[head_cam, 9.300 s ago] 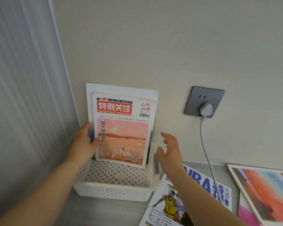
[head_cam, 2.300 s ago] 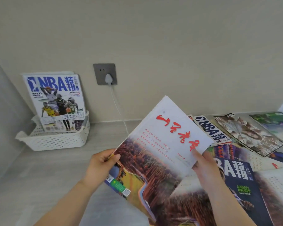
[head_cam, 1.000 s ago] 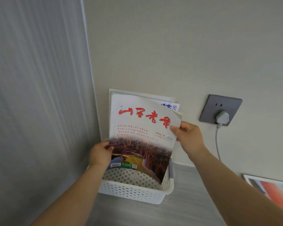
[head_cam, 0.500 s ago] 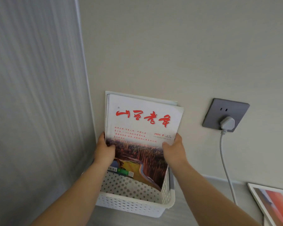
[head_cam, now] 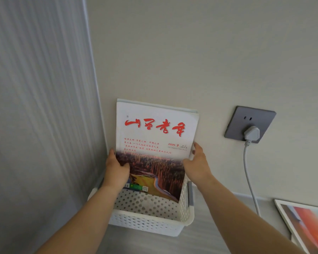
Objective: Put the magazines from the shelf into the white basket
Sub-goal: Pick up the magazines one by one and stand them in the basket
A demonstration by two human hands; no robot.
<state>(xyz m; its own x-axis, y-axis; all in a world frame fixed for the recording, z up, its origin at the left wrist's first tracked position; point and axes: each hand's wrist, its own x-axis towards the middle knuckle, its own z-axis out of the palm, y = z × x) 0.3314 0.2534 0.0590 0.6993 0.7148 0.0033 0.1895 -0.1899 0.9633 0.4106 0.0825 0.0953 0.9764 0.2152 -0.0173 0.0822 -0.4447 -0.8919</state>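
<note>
Tall mag (head_cam: 154,136) w/ white upper cover, red brush-lettered title & reddish forest-and-river photo stands upright in the white perforated plastic basket (head_cam: 151,222). Its btm edge is down inside the back part of the basket and the front faces the camera; can't tell if it sits on the basket floor. It leans back on other pale-edged mags (head_cam: 154,104), of which only a thin strip shows above its top edge, and those are up against the beige wall (head_cam: 191,52). The left hand (head_cam: 117,171) grips the mag's left edge approx halfway down, thumb on the front cover, fingers wrapped round the side. The right hand (head_cam: 196,165) holds the opposite edge at about the same height, thumb pointing up along it, other fingers hidden behind. The basket sits on the grey shelf surface (head_cam: 209,241), tucked into the corner beside the grey ribbed side panel (head_cam: 35,125). On the wall to the right is a dark grey socket plate (head_cam: 236,123) w/ a white plug (head_cam: 252,133) in it, its pale cable (head_cam: 247,171) running down to the shelf. At far right, well apart from the basket, a white-bordered orange-red cover (head_cam: 307,222) lies flat on the shelf, partly cut off by the frame.
</note>
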